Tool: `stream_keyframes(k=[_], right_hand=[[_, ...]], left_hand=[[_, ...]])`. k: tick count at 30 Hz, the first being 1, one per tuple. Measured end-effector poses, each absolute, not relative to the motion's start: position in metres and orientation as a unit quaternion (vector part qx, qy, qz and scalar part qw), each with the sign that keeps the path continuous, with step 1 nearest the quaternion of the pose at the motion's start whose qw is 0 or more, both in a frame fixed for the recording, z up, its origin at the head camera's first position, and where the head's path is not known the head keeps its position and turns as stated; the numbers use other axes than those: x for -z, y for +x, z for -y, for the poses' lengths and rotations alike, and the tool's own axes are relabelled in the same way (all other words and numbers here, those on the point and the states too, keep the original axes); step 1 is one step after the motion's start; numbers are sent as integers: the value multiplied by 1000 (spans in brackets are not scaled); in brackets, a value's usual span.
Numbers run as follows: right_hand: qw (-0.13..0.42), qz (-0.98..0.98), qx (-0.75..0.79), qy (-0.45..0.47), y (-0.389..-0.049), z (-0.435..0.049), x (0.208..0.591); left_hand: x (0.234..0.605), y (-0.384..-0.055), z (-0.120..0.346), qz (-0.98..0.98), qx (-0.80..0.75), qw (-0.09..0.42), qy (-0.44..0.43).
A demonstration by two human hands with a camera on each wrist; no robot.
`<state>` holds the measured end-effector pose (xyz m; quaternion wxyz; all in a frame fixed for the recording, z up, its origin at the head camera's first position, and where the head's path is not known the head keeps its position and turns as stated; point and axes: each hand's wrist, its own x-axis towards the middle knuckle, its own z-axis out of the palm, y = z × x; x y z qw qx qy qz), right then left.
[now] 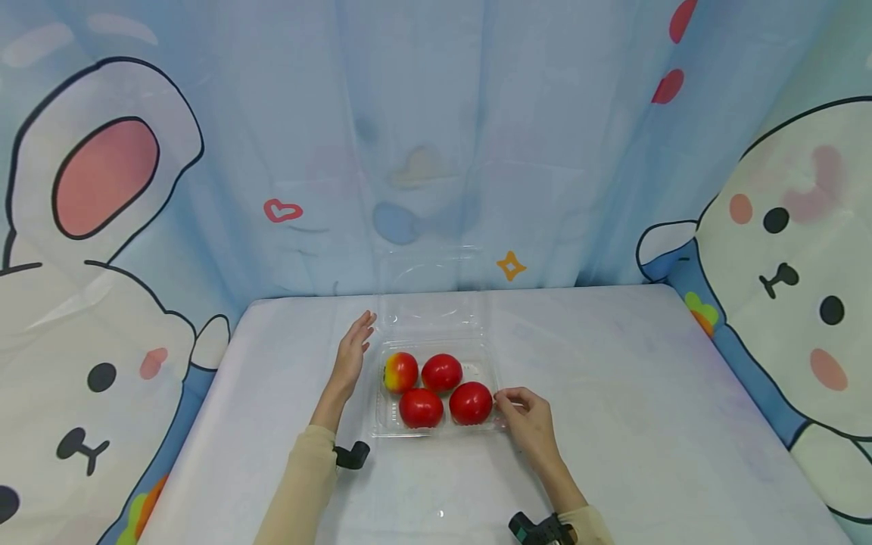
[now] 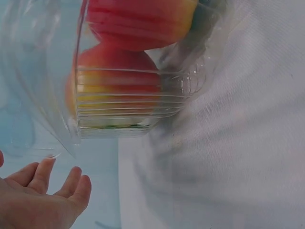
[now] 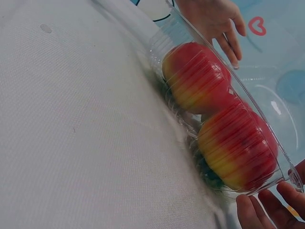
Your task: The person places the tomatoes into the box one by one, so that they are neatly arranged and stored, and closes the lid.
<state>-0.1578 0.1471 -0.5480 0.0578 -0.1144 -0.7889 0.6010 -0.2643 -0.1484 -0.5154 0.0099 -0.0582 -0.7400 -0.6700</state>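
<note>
A clear plastic clamshell box (image 1: 436, 433) stands on the table with its hinged lid (image 1: 431, 318) raised at the back. Inside sit several round, shiny red fruits (image 1: 441, 372) that look like apples, tinged yellow in the wrist views. My left hand (image 1: 350, 359) is beside the lid's left edge, fingers extended; in the left wrist view a fingertip (image 2: 46, 164) meets or nearly meets the lid's corner. At the box's front right corner, my right hand (image 1: 527, 424) pinches the rim between thumb and fingers, as the right wrist view shows with its fingers (image 3: 274, 210) at the edge.
A white cloth (image 1: 647, 424) covers the table. Behind it hangs a blue curtain (image 1: 545, 151) with cartoon animals at both sides. Each wrist carries a black camera mount (image 1: 351, 456).
</note>
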Motion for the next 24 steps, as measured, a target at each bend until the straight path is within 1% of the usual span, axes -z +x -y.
stream_keyframes(k=[24], right_hand=[[59, 792, -598, -109, -157, -146, 549]], left_hand=[[516, -260, 150, 742, 666, 19, -70]])
